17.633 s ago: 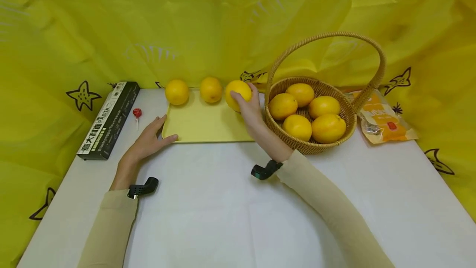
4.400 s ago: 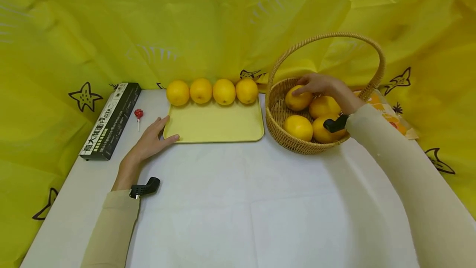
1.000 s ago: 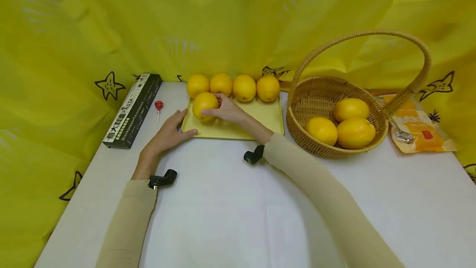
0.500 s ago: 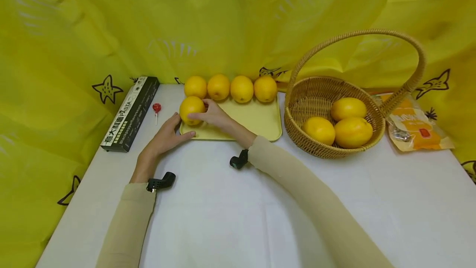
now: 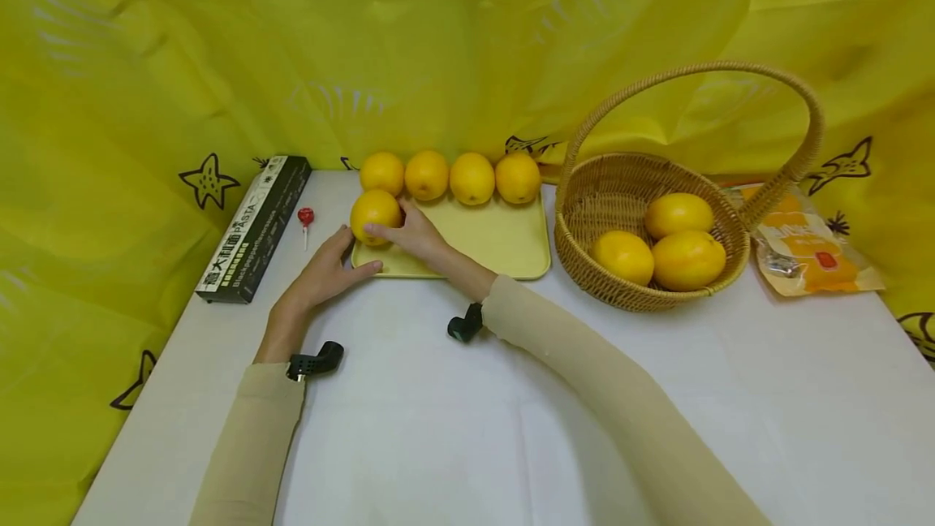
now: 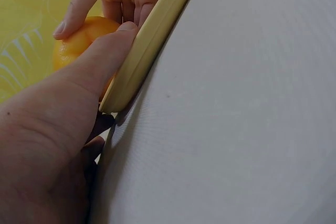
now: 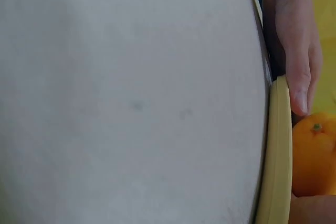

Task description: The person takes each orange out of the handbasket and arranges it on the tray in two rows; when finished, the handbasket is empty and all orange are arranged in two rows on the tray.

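A: Here we are at the near left corner of the tray, and there's the orange, just nearer than the left end of the row of four oranges. How's the right grip?

B: Pinching that orange: thumb across its near side, fingers round its right side.

A: And the left grip?

B: Spread at the tray's corner, thumb along the near rim. A good place, I'd say, to steady the tray against a bump.

A: Is the fruit's weight down?

B: Can't tell; its underside is hidden. So I'd lower gently until the tray takes the load, then ease thumb and fingers off together. Round things roll if one side lets go first.

A: Any danger?

B: That row, probably. The oranges sit close together, so a push to the far side could shift several.

A: Meanwhile three more fruits sit in the basket at right.
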The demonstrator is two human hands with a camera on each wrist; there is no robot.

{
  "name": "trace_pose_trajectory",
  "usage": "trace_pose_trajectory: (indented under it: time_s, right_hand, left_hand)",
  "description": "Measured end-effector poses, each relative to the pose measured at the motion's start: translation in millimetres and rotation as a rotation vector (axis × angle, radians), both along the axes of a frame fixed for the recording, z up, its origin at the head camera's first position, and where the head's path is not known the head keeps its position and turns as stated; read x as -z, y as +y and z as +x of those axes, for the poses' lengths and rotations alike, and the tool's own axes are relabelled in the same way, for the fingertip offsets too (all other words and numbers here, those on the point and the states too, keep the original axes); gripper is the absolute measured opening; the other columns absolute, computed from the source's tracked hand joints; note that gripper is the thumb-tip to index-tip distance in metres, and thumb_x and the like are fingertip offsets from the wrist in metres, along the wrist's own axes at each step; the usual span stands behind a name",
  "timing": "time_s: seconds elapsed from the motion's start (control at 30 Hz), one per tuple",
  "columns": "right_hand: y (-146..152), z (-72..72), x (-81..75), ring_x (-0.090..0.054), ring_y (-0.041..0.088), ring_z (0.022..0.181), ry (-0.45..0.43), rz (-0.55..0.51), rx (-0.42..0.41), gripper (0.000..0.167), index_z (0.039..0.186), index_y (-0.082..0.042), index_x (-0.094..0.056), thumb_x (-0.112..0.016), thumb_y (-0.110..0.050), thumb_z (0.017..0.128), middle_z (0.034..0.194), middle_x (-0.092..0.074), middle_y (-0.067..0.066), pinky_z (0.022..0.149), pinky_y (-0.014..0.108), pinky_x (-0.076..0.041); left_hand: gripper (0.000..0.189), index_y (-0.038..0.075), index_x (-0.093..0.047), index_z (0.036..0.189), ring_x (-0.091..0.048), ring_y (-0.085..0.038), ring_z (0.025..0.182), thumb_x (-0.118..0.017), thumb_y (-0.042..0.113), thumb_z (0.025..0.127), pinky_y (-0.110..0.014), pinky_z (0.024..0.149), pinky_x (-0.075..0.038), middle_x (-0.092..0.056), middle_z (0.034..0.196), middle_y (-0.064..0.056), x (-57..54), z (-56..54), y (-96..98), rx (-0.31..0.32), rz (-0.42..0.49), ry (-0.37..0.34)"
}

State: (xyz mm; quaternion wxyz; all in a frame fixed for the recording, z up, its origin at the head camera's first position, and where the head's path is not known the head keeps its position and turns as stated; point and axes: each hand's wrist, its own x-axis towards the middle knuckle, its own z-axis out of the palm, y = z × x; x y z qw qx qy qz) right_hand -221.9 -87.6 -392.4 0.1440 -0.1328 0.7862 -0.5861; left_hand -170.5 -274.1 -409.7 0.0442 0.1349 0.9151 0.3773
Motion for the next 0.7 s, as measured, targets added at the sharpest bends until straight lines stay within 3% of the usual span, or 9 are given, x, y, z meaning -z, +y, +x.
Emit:
trace_pose_trajectory:
  time_s: [0.17,0.47,0.57,0.7]
  right_hand:
    - [0,7.2,-0.5,-0.055,0.021,0.124,0.031,0.035,0.041,0.068,0.14,-0.009,-0.045,-0.072,-0.039,0.086,0.136,-0.057,0.009,0.11,0.035,-0.042]
    - [6,15.9,-5.1,-0.054,0.021,0.125,-0.012,0.064,0.048,0.071,0.141,-0.005,-0.045,-0.072,-0.041,0.086,0.138,-0.056,0.011,0.109,0.035,-0.043]
    - [16,22.0,-12.3,-0.049,0.023,0.133,-0.044,0.098,0.031,0.08,0.145,-0.003,-0.039,-0.072,-0.044,0.085,0.147,-0.048,0.013,0.111,0.036,-0.042]
    - [45,37.2,-30.3,-0.04,0.027,0.142,-0.039,0.109,-0.047,0.089,0.153,-0.005,-0.025,-0.07,-0.043,0.087,0.157,-0.034,0.013,0.114,0.039,-0.038]
  left_hand:
    - [0.087,0.014,-0.02,0.156,-0.017,-0.032,0.151,-0.07,0.038,0.088,-0.053,0.122,-0.014,-0.019,0.162,-0.013,0.2,0.6,-0.1,0.009,-0.001,-0.004]
    - [0.086,0.014,-0.022,0.155,-0.019,-0.03,0.15,-0.07,0.037,0.088,-0.053,0.122,-0.015,-0.022,0.162,-0.011,-0.2,2.8,0.6,0.007,0.021,-0.005]
    - [0.087,0.013,-0.021,0.155,-0.018,-0.032,0.151,-0.069,0.039,0.088,-0.054,0.122,-0.014,-0.021,0.162,-0.012,0.4,2.7,1.2,-0.001,-0.003,-0.015]
    - [0.083,0.011,-0.025,0.154,-0.027,-0.037,0.145,-0.068,0.04,0.089,-0.057,0.12,-0.018,-0.026,0.159,-0.016,0.2,1.2,1.2,0.001,-0.071,0.007]
